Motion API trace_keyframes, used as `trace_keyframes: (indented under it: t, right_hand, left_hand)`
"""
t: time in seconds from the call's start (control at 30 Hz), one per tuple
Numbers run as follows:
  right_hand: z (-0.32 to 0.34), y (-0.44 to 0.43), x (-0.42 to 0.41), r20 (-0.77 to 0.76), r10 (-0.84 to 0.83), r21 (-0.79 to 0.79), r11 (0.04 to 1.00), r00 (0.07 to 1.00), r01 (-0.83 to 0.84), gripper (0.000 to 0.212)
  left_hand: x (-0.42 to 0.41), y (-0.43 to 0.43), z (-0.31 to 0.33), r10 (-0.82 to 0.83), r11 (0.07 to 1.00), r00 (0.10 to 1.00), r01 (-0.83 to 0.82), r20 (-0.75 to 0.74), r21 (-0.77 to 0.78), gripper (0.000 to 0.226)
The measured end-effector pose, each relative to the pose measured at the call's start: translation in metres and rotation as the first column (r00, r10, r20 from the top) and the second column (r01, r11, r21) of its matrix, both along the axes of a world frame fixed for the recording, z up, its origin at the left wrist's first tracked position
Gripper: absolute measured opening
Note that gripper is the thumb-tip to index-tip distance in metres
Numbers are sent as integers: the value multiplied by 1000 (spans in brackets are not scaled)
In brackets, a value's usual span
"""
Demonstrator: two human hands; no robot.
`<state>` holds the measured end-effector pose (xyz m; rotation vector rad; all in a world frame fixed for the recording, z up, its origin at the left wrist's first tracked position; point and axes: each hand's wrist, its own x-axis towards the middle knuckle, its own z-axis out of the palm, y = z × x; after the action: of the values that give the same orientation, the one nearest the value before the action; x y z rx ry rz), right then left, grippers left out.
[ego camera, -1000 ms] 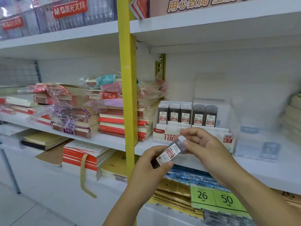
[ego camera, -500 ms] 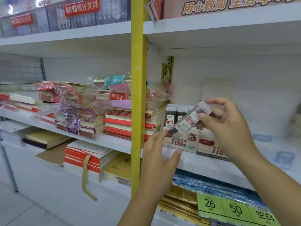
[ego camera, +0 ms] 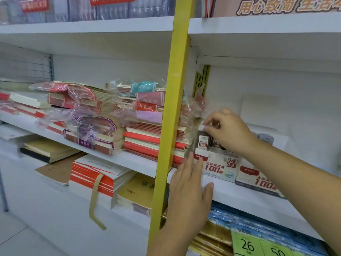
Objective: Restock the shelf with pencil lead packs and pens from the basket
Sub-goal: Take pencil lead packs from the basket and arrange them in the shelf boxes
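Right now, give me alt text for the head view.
A right hand pinches the cap of a pencil lead pack standing upright at the left end of a display box on a white shelf. The open left hand touches the box's front corner; wrapped notebook stacks sit left of a yellow post.

1. I take this for a stationery shop: white shelf [ego camera: 110, 28] boards run in tiers along a yellow post [ego camera: 173, 108].
2. Notebooks [ego camera: 153, 143] lie in stacks, many wrapped in clear film (several copies of each kind).
3. A printed display box [ego camera: 219, 168] marked HB 0.5 holds a lead pack [ego camera: 203, 142] upright.
4. Green price tags [ego camera: 258, 245] reading 26 and 50 sit on a lower edge.
5. Red brand signs [ego camera: 112, 0] show on the top tier.
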<state>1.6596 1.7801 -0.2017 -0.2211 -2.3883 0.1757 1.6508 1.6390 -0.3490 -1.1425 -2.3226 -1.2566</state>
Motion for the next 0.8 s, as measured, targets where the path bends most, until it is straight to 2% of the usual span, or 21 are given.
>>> trace_keyframes:
  t: [0.1, 0.17, 0.23, 0.3, 0.4, 0.47, 0.53, 0.57, 0.63, 0.7, 0.8]
  right_hand:
    - [0, -2, -2, 37, -146, 206, 969, 989, 136, 26]
    - [1, -4, 7, 44, -173, 246, 956, 984, 157, 36]
    - [-1, -9, 26, -17, -92, 173, 981, 996, 93, 37]
    - [-7, -20, 55, -152, 61, 27, 998, 986, -58, 27]
    - [-28, -37, 113, -242, 256, -195, 932, 936, -305, 16]
    - [-60, -38, 148, -156, 295, -347, 877, 943, -332, 14]
    - [-112, -31, 174, 58, 274, -516, 831, 960, -206, 14]
    - [-145, -26, 184, 208, 271, -585, 804, 940, -102, 16]
    - [-225, -19, 203, 458, 297, -682, 721, 838, 117, 19]
    - [-305, -14, 218, 575, 295, -712, 640, 763, 289, 22]
    - [-401, -14, 236, 662, 245, -689, 571, 708, 447, 22]
  left_hand:
    - [-4, -2, 1, -12, 1000, 1000, 13, 7, -10, 65]
    - [-3, -3, 5, -40, 999, 999, 39, 35, 30, 63]
    - [1, -8, 8, -63, 994, 997, 60, 35, 88, 58]
    - [9, -20, 8, -23, 986, 999, 27, -26, 166, 49]
    - [27, -34, 0, 64, 966, 990, -30, -125, 257, 33]
    - [45, -39, -21, -32, 989, 998, 39, -54, 143, 31]
    - [64, -44, -62, -160, 979, 981, 171, 105, -111, 36]
    - [72, -48, -89, -188, 937, 966, 230, 176, -263, 39]
    - [88, -59, -147, -182, 801, 922, 340, 340, -492, 46]
    - [103, -68, -203, -101, 721, 851, 420, 516, -552, 49]
    - [119, -74, -273, 38, 699, 784, 422, 620, -578, 46]
